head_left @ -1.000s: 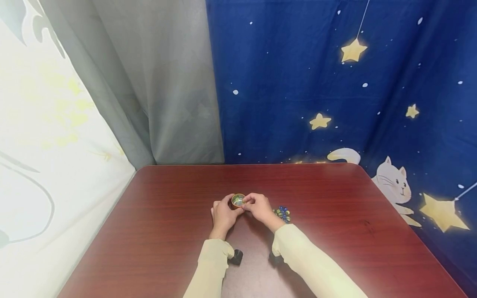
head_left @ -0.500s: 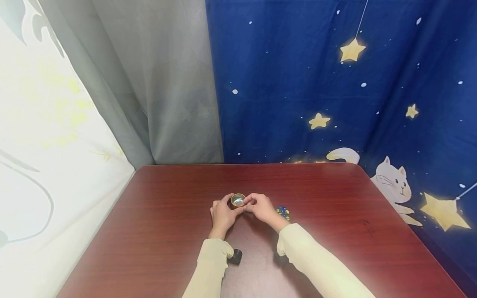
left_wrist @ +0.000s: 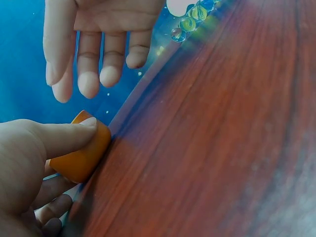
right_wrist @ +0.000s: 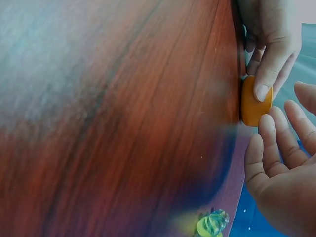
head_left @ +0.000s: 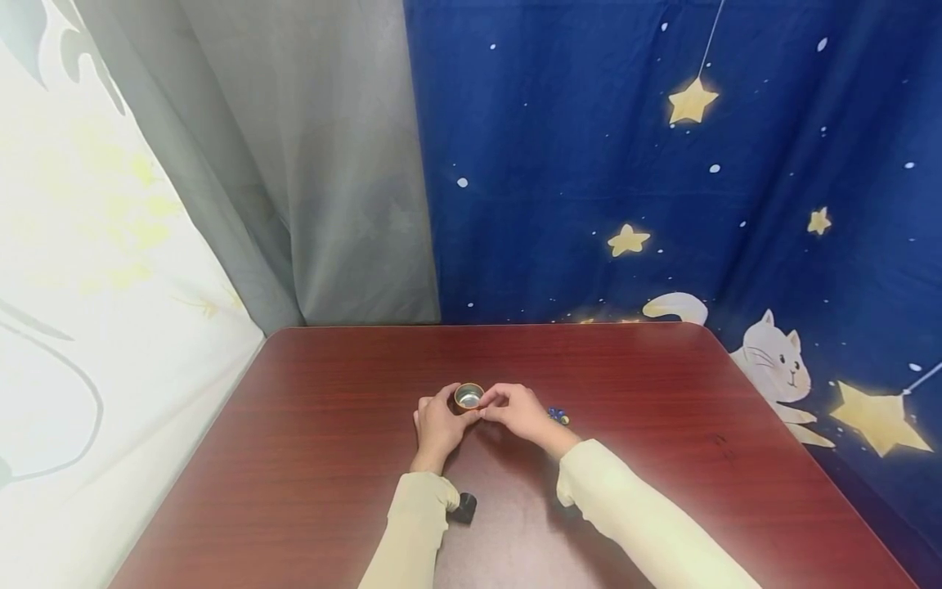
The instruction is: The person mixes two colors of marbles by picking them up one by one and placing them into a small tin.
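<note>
On the table my left hand (head_left: 440, 425) grips a small round orange tin (right_wrist: 254, 102), its thumb against the outer wall. From above, the tin's open top shows a shiny metal inside. My right hand (head_left: 518, 411) is beside the tin's right rim in the head view, with thumb and index fingertips close together. In the left wrist view, the fingers of that right hand (left_wrist: 106, 54) hang loosely extended, and I see nothing between them. Several glass marbles (head_left: 557, 415), blue and yellow-green, lie right of the right hand, partly hidden by its wrist.
The reddish-brown wooden table (head_left: 346, 384) reaches back to a grey curtain (head_left: 361, 204) and a blue star-printed curtain (head_left: 530, 164). White printed cloth (head_left: 110, 327) hangs along the left side. A black wrist camera (head_left: 464, 509) sits at the left wrist.
Greenish colour seen inside the tin a second ago no longer shows. The right forearm has shifted slightly right, covering more of the marbles. The left hand keeps its grip on the tin.
</note>
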A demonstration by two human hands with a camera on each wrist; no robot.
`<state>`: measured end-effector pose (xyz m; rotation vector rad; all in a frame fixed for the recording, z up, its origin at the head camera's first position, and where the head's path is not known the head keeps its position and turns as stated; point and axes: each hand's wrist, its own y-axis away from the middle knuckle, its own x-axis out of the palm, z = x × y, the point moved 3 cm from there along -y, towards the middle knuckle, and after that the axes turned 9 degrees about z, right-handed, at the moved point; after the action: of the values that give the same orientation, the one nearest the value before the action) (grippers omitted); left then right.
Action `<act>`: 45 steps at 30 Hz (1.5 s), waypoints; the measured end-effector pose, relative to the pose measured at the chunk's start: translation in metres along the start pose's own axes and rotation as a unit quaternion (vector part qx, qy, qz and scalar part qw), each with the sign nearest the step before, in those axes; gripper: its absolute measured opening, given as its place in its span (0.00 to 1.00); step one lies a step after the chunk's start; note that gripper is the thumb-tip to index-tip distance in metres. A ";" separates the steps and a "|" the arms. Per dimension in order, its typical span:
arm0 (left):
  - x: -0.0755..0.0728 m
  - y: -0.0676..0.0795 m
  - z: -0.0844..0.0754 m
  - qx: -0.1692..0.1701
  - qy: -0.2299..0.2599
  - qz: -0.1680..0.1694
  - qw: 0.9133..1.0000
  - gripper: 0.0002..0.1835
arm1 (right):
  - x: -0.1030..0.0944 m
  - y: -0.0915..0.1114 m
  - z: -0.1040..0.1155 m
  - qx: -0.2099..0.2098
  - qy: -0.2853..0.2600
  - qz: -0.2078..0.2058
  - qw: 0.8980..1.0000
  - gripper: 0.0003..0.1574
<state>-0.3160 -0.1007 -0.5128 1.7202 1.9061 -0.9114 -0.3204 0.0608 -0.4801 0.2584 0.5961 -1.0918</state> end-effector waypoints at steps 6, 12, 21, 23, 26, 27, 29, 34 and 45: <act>-0.001 -0.002 0.000 -0.006 0.001 -0.002 1.000 0.35 | -0.005 0.002 -0.003 -0.005 0.008 0.006 1.000 0.08; -0.001 -0.003 -0.001 -0.011 0.004 0.003 1.000 0.35 | -0.013 0.005 -0.005 -0.004 0.020 0.008 1.000 0.08; -0.001 -0.003 -0.003 -0.010 0.004 0.005 1.000 0.35 | -0.023 0.013 -0.005 -0.019 0.026 0.005 0.999 0.11; 0.000 -0.003 -0.002 -0.012 0.003 0.005 1.000 0.35 | -0.025 0.015 -0.006 -0.031 0.029 0.006 0.999 0.12; 0.001 -0.003 -0.001 -0.018 0.002 0.007 1.000 0.35 | -0.027 0.018 -0.008 -0.048 0.032 0.008 0.998 0.14; 0.001 -0.003 -0.001 -0.019 0.003 0.006 1.000 0.35 | -0.029 0.019 -0.008 -0.050 0.031 0.009 0.998 0.14; 0.001 -0.003 -0.001 -0.022 0.005 0.006 1.000 0.35 | -0.031 0.021 -0.011 -0.051 0.033 0.010 0.998 0.14; 0.002 -0.003 -0.002 -0.022 0.009 0.007 1.000 0.35 | -0.037 0.024 -0.017 -0.045 0.039 0.008 0.998 0.16; 0.002 -0.004 -0.001 -0.018 0.009 0.007 1.000 0.35 | -0.045 0.029 -0.025 -0.019 0.030 -0.001 0.999 0.17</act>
<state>-0.3202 -0.0984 -0.5128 1.7248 1.9069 -0.8539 -0.3176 0.1200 -0.4773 0.2574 0.6705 -1.0768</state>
